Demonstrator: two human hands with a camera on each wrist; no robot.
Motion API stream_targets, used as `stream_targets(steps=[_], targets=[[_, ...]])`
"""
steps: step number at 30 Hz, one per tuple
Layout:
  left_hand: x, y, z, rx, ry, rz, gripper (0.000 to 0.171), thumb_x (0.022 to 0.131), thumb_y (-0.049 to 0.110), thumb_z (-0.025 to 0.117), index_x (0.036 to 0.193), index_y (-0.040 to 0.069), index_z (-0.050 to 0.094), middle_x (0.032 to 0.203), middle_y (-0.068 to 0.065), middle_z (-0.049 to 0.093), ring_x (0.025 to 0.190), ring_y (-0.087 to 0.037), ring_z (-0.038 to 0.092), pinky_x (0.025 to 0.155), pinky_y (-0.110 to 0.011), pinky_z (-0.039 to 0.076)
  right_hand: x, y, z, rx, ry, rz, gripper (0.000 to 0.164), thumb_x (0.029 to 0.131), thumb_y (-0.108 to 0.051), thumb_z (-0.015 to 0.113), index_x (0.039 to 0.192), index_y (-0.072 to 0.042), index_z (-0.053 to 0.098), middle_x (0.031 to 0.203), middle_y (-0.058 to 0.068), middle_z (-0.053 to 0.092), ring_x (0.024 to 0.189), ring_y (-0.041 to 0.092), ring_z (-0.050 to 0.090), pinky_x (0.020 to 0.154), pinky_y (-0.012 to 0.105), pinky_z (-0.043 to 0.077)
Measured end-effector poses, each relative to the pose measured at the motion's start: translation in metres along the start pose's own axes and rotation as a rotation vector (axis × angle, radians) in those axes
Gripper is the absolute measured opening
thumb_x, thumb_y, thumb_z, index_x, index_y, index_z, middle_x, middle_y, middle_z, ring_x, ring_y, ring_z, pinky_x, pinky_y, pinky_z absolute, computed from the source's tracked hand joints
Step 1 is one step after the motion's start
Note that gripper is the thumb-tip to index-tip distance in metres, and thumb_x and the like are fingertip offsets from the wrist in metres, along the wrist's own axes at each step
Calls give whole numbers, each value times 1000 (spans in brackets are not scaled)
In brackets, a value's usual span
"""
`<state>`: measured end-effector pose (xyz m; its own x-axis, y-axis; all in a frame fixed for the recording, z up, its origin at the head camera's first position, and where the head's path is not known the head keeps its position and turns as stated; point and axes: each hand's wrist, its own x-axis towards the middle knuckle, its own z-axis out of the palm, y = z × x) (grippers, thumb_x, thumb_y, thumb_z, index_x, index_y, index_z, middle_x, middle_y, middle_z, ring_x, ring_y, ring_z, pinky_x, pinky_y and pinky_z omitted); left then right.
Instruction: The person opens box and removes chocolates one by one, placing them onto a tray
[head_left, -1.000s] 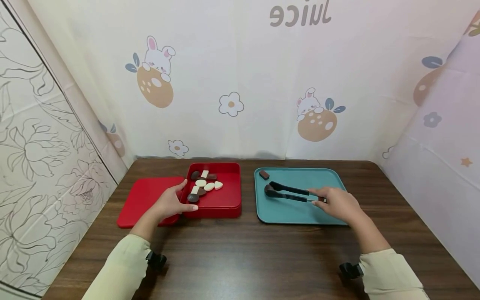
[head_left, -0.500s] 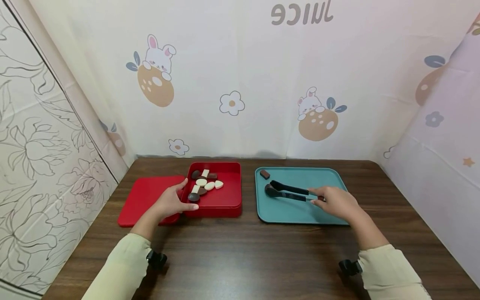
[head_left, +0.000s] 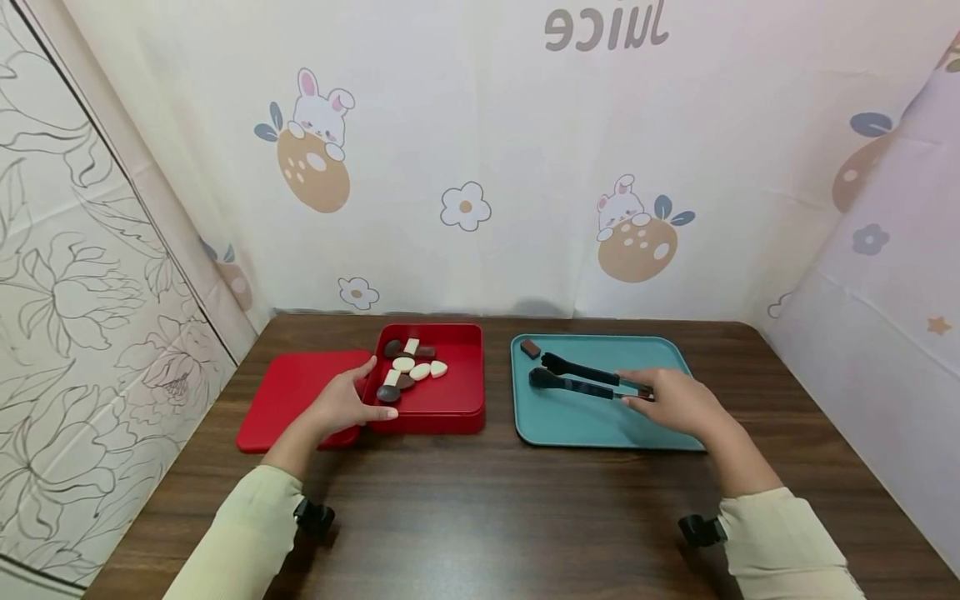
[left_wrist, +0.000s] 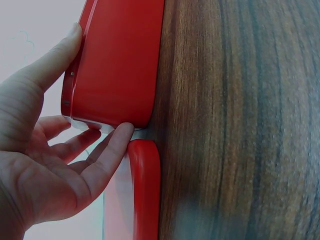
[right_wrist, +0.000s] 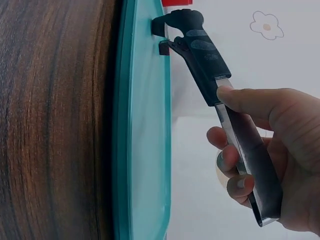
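Note:
My left hand (head_left: 341,404) holds the near left corner of a red box (head_left: 457,392), thumb on its front rim and fingers along its left side. Several brown and white chocolates (head_left: 402,365) lie in the box's left half. In my right hand (head_left: 671,402) is a pair of black-ended tongs (right_wrist: 212,62), gripped by the metal arms between thumb and fingers. The tongs' ends stand a little apart, low over the left part of a teal tray (head_left: 600,429). Close behind them, a brown chocolate block (head_left: 530,348) sits near the tray's far left corner.
Left of the box, partly behind my left hand, a red lid (head_left: 300,387) lies flat on the brown wooden table (head_left: 465,508). A patterned curtain (head_left: 525,167) hangs along the table's far edge.
The arms of the tongs have spread slightly wider, and my right hand has shifted a touch. My left hand and the box have stayed put.

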<state>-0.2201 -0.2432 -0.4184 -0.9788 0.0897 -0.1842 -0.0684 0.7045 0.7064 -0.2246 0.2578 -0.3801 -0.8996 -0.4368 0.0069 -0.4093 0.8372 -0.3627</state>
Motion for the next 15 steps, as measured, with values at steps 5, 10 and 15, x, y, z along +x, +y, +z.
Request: stream_targets(steps=[5,10,15], targets=[[1,0,0,-6,3,-7,109,72,39,86,156,12,22,150,-23,35,132,-40,35,88,-48,54,-1,-1,-1,7,36,-7,46,92,-19,69,134,-6,59,60,-4,47,51,11,38,45,27,31],[1,-1,1,-13,4,-4,110,71,41,86,156,12,22,150,-23,36,132,-40,35,86,-47,55,1,-3,3,32,94,-46,44,91,-19,70,132,-8,62,69,-6,54,52,9,39,45,27,35],[1,-2,1,-8,5,0,112,70,45,86,156,11,23,149,-24,36,131,-41,36,85,-47,55,2,-7,6,58,147,-105,43,90,-18,72,131,-9,63,74,-8,56,53,7,40,46,26,36]])
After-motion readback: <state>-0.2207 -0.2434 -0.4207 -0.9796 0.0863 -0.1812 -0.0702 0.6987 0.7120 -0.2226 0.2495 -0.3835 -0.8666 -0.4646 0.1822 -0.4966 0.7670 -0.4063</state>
